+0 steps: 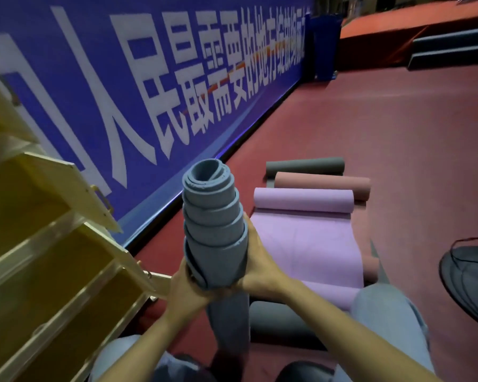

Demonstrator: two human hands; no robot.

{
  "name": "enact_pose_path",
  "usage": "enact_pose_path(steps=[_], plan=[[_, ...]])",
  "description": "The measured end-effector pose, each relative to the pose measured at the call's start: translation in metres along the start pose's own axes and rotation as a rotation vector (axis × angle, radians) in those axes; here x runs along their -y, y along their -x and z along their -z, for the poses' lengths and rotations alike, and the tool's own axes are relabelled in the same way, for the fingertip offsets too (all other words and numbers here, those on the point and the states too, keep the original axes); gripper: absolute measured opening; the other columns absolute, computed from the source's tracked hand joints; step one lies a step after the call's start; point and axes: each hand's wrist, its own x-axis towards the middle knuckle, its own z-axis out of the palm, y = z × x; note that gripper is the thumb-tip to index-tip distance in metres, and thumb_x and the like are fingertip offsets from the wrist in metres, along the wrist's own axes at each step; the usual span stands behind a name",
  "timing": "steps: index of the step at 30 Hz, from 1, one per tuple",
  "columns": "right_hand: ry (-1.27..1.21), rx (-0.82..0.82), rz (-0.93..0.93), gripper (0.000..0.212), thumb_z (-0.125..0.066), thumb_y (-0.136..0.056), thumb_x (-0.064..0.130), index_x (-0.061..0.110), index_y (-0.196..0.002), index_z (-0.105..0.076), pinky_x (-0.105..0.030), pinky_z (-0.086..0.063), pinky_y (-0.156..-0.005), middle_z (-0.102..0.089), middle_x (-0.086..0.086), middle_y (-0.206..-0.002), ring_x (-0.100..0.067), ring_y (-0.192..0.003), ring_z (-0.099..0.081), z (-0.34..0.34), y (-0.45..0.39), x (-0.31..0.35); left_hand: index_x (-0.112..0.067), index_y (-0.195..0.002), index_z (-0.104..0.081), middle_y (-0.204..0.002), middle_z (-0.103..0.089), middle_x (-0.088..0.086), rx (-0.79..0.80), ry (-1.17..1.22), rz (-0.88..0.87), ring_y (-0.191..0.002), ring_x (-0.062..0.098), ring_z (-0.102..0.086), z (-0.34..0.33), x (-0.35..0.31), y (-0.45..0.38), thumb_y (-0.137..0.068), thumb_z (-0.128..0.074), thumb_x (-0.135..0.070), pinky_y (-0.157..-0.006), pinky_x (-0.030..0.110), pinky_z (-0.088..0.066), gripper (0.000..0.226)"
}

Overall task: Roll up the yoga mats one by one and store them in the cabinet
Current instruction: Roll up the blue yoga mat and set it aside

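I am holding the rolled blue-grey yoga mat (214, 230) upright in front of me, its telescoped spiral end pointing up. My left hand (184, 289) and right hand (255, 267) are wrapping its lower part, fingers curled round it from either side. To my left the yellow wooden cabinet (47, 244) is standing with open compartments, its edge just beside my left hand. To my right a purple mat (309, 238) is lying partly unrolled on the red floor (384, 133), with pink (323, 184) and dark grey (305, 164) mats behind it. Open floor is stretching beyond. A blue banner (149, 78) is showing large white Chinese characters.
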Motion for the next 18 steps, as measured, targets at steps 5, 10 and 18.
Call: enact_pose_path(steps=[5, 10, 18], plan=[[-0.026, -0.006, 0.062, 0.149, -0.1, -0.055, 0.025, 0.043, -0.159, 0.006, -0.045, -0.034, -0.119, -0.02, 0.005, -0.165, -0.01, -0.149, -0.031, 0.009, -0.013, 0.017, -0.033, -0.132, -0.052, -0.121, -0.065, -0.022, 0.156, -0.032, -0.007, -0.109, -0.005, -0.063, -0.008, 0.042, 0.002, -0.035, -0.105, -0.042, -0.078, 0.005, -0.046, 0.111], [0.277, 0.039, 0.213, 0.085, -0.083, -0.074, 0.047, 0.03, -0.147, -0.045, -0.035, -0.048, -0.105, -0.053, 0.008, -0.144, -0.012, -0.128, -0.055, 0.005, -0.049, 0.074, -0.039, -0.137, -0.053, -0.129, -0.064, -0.024, 0.235, 0.026, -0.066, -0.12, -0.008, -0.058, -0.013, 0.05, 0.002, -0.043, -0.104, -0.048, -0.09, 0.013, -0.048, 0.108], [0.885, 0.256, 0.224, 0.084, -0.049, -0.073, 0.082, 0.026, -0.135, -0.054, -0.046, -0.051, -0.095, -0.056, 0.003, -0.13, -0.031, -0.118, -0.051, -0.02, -0.074, 0.072, -0.027, -0.141, -0.046, -0.133, -0.06, -0.015, 0.085, 0.127, 0.0, -0.127, 0.007, -0.056, -0.027, 0.061, 0.012, -0.045, -0.105, -0.039, -0.101, 0.027, -0.05, 0.113]])
